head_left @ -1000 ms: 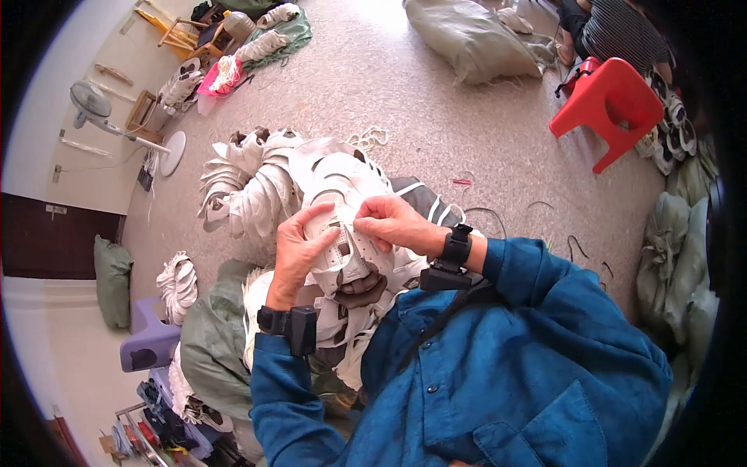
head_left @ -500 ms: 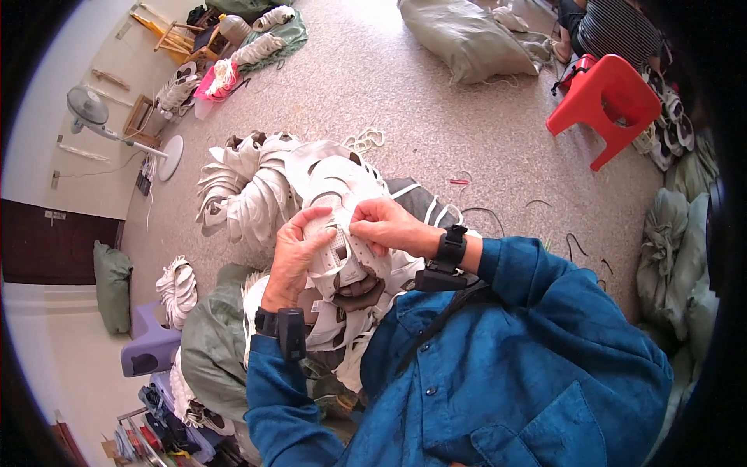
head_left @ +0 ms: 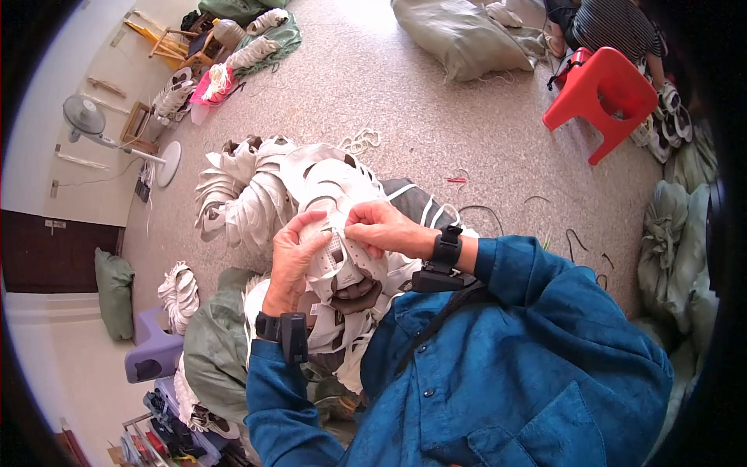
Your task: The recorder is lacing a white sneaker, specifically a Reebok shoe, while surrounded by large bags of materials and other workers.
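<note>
Shoe upper (head_left: pixel 358 258) fore-and-aft, toe away

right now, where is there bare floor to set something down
Bare floor lies between the stacked white shoe uppers and bulging sack, stretching toward the red plastic stool. It is crowded around the left hand and right hand, amid more uppers.

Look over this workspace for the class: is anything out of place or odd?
Loose dark cords lie scattered on the floor, right of the white shoe uppers, and a tangled pale cord lies beyond them. Both look odd, being strewn rather than bundled.
</note>
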`<state>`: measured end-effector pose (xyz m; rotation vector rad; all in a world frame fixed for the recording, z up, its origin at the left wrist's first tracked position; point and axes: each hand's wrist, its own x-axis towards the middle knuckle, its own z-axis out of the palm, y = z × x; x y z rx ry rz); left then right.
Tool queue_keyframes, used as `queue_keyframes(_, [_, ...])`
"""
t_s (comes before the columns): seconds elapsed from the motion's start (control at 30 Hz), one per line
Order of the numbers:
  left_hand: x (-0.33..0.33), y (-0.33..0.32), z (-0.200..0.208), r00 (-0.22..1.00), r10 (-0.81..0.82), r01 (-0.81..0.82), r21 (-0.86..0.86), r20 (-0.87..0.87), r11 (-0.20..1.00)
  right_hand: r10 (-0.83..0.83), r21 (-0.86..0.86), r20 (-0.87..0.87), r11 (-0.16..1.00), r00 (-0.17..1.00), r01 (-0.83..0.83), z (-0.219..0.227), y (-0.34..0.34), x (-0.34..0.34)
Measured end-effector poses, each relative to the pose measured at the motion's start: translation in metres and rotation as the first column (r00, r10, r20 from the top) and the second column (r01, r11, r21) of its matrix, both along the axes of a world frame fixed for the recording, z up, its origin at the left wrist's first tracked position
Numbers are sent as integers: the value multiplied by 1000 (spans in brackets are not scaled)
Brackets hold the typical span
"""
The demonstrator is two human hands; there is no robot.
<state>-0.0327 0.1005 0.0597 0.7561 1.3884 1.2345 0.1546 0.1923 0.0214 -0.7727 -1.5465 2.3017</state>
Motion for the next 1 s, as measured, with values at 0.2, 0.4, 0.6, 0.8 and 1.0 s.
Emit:
queue_keyframes(0.2, [2, 0, 2, 1000, 5, -5, 3, 1, 1000, 17, 57, 0, 998, 1000, -17, 3, 3, -1])
queue_keyframes(0.4, [1, 0, 0, 1000, 7, -7, 3, 24, 1000, 73, 72, 19, 995, 997, -74, 9, 8, 0])
queue_keyframes(0.6, [3, 0, -2, 999, 16, -16, 10, 32, 1000, 125, 361, 30, 924, 992, -127, 16, 14, 0])
queue_keyframes(0.8, [2, -1, -4, 1000, 14, -15, 17, 27, 1000, 118, 443, 11, 890, 993, -111, 17, 16, -1])
queue_keyframes(1.0, [0, -1, -5, 999, 26, -26, 4, 37, 1000, -63, 647, -112, 753, 992, 121, 4, 8, -5])
